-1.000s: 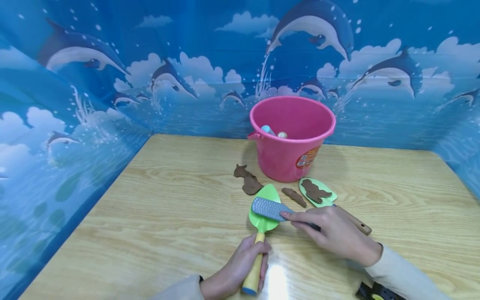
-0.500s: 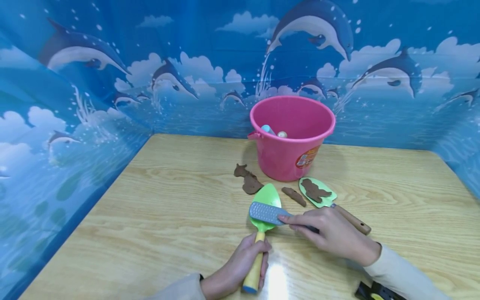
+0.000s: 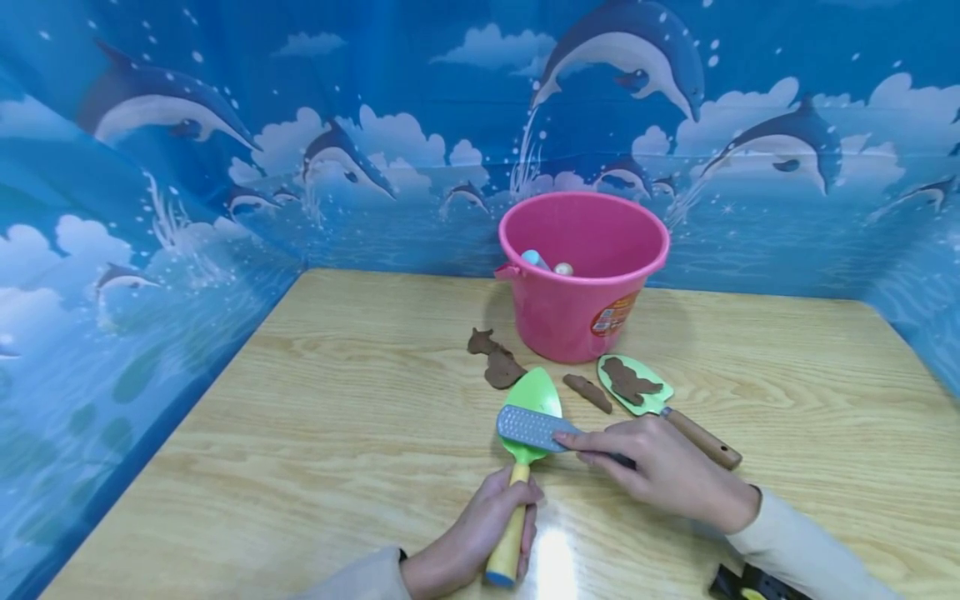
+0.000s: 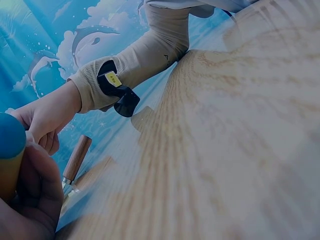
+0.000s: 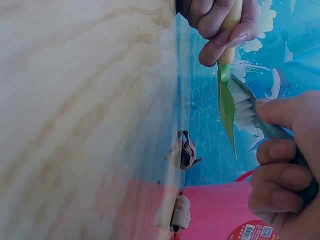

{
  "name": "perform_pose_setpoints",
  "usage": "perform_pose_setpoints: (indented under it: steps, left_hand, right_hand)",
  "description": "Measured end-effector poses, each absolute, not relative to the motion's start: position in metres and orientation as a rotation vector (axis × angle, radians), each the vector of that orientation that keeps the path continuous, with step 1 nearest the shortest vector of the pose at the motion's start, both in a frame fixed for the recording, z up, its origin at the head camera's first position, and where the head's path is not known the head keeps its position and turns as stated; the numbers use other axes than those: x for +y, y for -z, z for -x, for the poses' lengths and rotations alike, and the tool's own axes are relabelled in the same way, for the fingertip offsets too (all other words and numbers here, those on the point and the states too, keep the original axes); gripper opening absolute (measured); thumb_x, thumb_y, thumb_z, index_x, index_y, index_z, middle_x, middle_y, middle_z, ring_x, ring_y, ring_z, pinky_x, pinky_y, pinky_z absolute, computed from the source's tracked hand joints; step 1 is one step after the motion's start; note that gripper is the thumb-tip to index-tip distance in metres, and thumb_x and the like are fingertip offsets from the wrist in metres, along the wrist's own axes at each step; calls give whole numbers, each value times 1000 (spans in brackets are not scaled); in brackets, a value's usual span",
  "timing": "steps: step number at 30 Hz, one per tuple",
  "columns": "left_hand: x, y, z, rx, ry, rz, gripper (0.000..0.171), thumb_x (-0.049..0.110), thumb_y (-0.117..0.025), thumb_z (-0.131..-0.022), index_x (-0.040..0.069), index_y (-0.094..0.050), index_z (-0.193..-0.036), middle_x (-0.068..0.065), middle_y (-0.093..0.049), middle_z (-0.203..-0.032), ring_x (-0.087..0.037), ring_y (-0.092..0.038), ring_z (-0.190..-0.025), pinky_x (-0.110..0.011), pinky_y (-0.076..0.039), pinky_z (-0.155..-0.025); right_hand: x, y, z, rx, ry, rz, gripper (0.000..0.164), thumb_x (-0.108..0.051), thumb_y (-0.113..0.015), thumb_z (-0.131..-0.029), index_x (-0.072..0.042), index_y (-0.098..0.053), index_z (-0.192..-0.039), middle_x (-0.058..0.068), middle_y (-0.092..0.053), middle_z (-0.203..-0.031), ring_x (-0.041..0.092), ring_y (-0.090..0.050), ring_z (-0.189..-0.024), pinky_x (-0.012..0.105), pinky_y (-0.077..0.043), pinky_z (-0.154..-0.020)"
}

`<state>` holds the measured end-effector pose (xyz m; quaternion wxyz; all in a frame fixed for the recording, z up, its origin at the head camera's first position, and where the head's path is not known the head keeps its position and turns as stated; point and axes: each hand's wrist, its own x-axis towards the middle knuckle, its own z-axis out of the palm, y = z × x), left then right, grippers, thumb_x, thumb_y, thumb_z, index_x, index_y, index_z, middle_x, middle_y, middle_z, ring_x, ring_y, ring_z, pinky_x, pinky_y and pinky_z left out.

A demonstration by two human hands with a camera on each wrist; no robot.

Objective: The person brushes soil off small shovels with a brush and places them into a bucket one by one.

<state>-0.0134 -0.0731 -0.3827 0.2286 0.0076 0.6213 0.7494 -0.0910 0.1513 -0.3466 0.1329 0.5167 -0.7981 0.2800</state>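
My left hand (image 3: 480,525) grips the yellow handle of a small trowel (image 3: 538,388), whose bright green blade points toward the bucket. In my right hand (image 3: 663,471) is a grey-blue scrub brush (image 3: 528,427), held by its handle with the index finger stretched along its back. The brush head lies across the lower part of the blade, bristles down. From the right wrist view, the white bristles (image 5: 242,106) meet the face of the green blade (image 5: 226,107). Only the blue end of the handle (image 4: 11,136) and the hand's fingers show close up in the left wrist view.
A pink bucket (image 3: 562,321) with a few small items inside stands at the back. Brown clay-like pieces (image 3: 502,368) (image 3: 588,392) lie before it. A second, pale green trowel (image 3: 660,400) with a wooden handle (image 3: 705,438) bears another brown piece (image 3: 632,383). Dolphin-printed cloth walls surround the table.
The brush has slid a little left and down the blade toward the trowel's neck, the right hand moving with it. The left hand and trowel stay nearly still.
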Motion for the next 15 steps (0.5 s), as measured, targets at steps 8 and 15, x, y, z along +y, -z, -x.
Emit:
perform_pose_setpoints:
  steps: [8, 15]
  left_hand:
    - [-74, 382, 13, 1705, -2065, -31, 10, 17, -48, -91, 7, -46, -93, 2, -47, -52, -10, -44, -34, -22, -43, -33]
    - [-74, 381, 12, 1704, -2081, -42, 11, 17, -49, -90, 7, -45, -92, 1, -46, -52, -10, -44, -34, -22, -43, -33]
  right_hand:
    - [151, 347, 90, -2320, -784, -1465, 37, -8, -71, -84, -21, -70, -118, -8, -71, -101, -4, -63, -81, 10, -50, -62]
    - [152, 345, 89, -2388, -677, -1254, 38, -15, -71, -86, -28, -68, -122, -13, -71, -89, -12, -45, -60, 8, -37, -50]
